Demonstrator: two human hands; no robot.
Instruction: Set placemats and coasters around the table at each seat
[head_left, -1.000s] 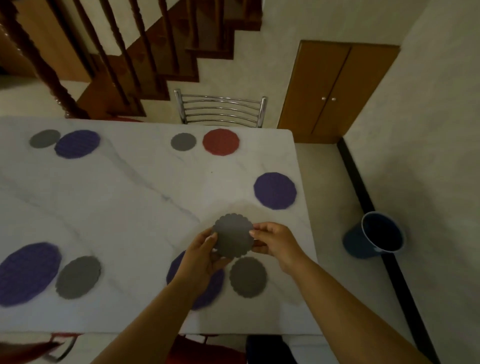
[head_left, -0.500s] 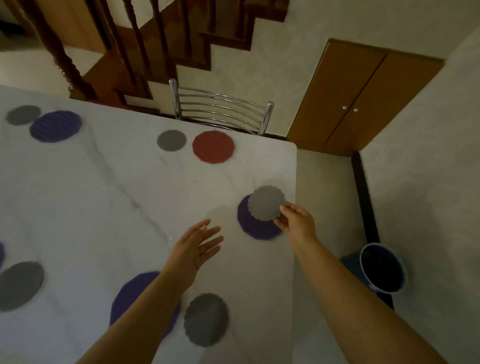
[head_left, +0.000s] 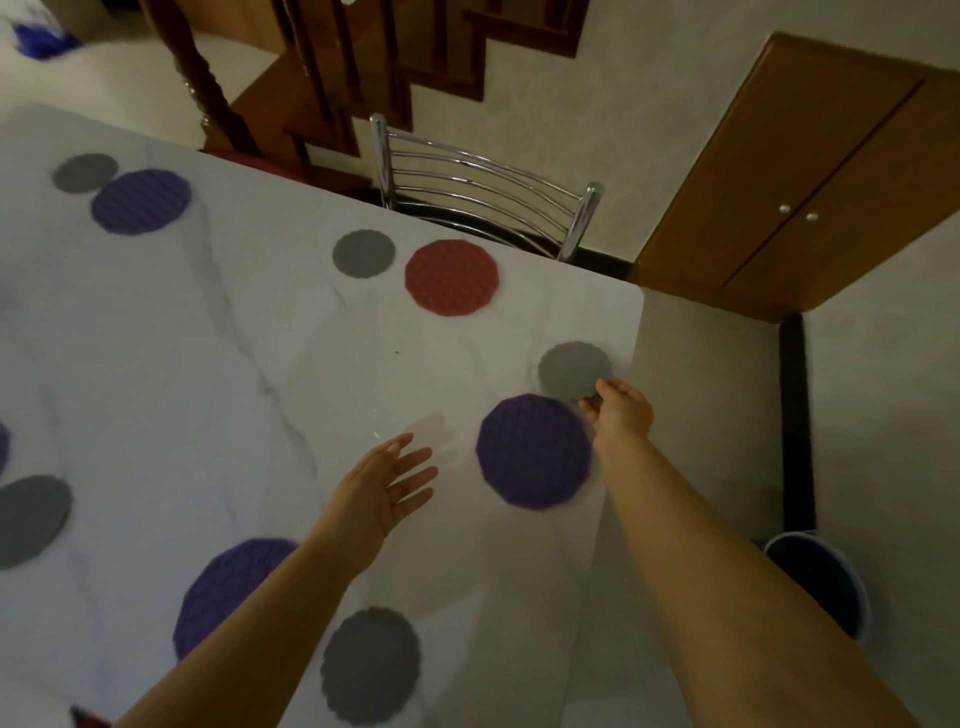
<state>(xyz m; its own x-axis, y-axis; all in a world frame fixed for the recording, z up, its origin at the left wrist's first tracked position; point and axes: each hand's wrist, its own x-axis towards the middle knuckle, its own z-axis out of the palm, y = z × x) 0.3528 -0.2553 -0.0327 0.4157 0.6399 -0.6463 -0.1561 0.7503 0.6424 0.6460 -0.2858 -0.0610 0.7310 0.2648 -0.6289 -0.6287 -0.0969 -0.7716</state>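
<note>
The grey coaster (head_left: 573, 370) lies flat on the marble table (head_left: 260, 364), close to the right edge. It is round with a wavy rim, so it has no long axis and points to no side. It sits just beyond the purple placemat (head_left: 533, 451), and the two seem to touch or nearly touch; the blur does not let me decide.

The right hand (head_left: 623, 413) is at the near right rim of this coaster. Its fingertips are bent and pinched together on the rim, but whether they grip it or only touch it I cannot tell. The left hand (head_left: 382, 491) hovers over the bare table, palm down, fingers straight and a little spread, holding nothing.

Further away are a red placemat (head_left: 452, 278) with a grey coaster beside it (head_left: 362, 253), before a metal chair (head_left: 488, 192). At the far left lies another purple placemat with its own grey coaster.

The near purple placemat (head_left: 234, 592) is partly covered by the left forearm. A blue bucket (head_left: 826, 582) on the floor is partly hidden by the right arm.
</note>
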